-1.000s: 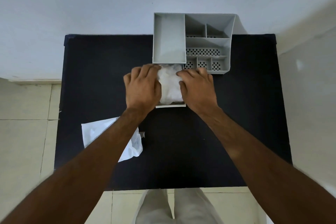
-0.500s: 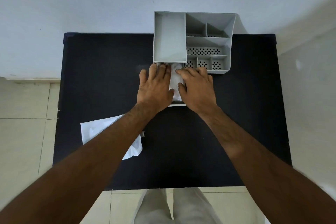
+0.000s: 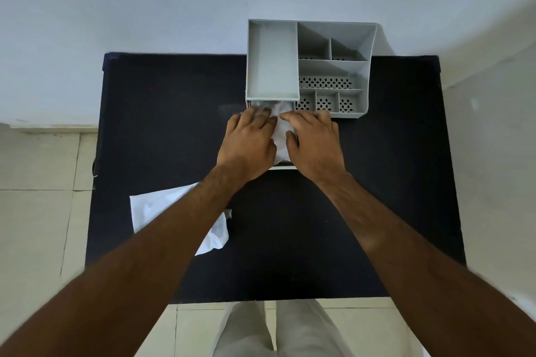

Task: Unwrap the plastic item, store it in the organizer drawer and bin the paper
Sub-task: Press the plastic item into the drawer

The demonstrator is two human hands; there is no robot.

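Note:
A grey organizer (image 3: 272, 66) stands at the table's far edge, its bottom drawer (image 3: 285, 166) pulled out toward me. A crinkly white plastic item (image 3: 280, 136) lies in that drawer, mostly hidden. My left hand (image 3: 249, 145) presses flat on its left part, fingertips at the organizer's front. My right hand (image 3: 314, 145) presses on its right part, thumb hooked against it. The white paper (image 3: 156, 211) lies crumpled at the table's left, partly under my left forearm.
The black table (image 3: 290, 240) sits against a white wall, with tiled floor on both sides. The organizer's perforated small compartments (image 3: 324, 101) sit just beyond my right fingers. My legs show below the near edge. No bin is in view.
My left hand slid right and forward over the plastic item, covering most of it. Both hands moved slightly toward the organizer, and the item sits lower in the drawer.

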